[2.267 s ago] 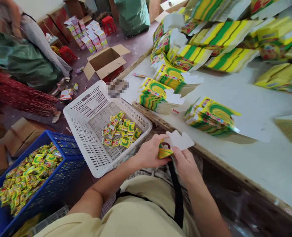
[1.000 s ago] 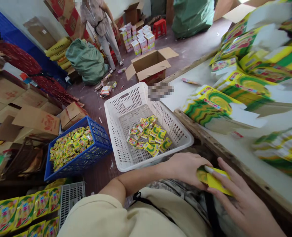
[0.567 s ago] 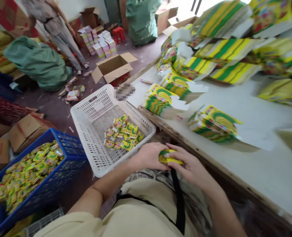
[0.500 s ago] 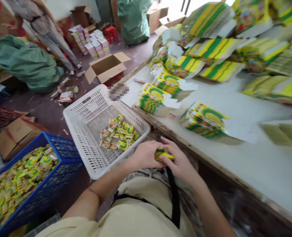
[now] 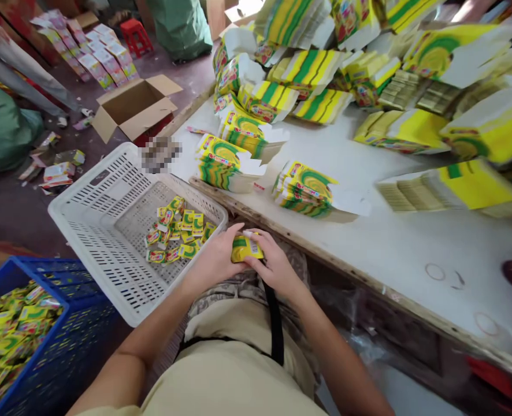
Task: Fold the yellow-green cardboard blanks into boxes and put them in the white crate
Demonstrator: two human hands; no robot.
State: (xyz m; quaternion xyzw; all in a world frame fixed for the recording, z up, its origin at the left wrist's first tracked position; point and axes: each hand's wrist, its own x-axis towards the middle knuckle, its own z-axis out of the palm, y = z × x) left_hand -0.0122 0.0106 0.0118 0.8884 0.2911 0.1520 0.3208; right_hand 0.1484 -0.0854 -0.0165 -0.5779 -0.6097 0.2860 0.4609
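Between my two hands, over my lap, is a small yellow and green box (image 5: pixel 246 247) with a barcode on its face. My left hand (image 5: pixel 215 254) grips its left end, and my right hand (image 5: pixel 273 263) holds the right end with thumb and fingers. Just left of my hands stands a white plastic basket (image 5: pixel 108 242) with several similar small boxes (image 5: pixel 182 231) lying loose in it. On the table (image 5: pixel 355 242) beside me, stacks of flat unfolded cartons (image 5: pixel 305 188) in the same yellow and green lie near the edge.
A blue crate (image 5: pixel 78 312) full of small yellow boxes stands at lower left. Farther off are an open cardboard box (image 5: pixel 138 107), a red stool (image 5: pixel 137 37), green sacks (image 5: pixel 180 29) and pink cartons (image 5: pixel 104 58). More carton stacks (image 5: pixel 303 69) crowd the table's far side.
The view has swung right, so the basket and table appear farther left. The small box is turned in my hands, and its barcode face now shows.
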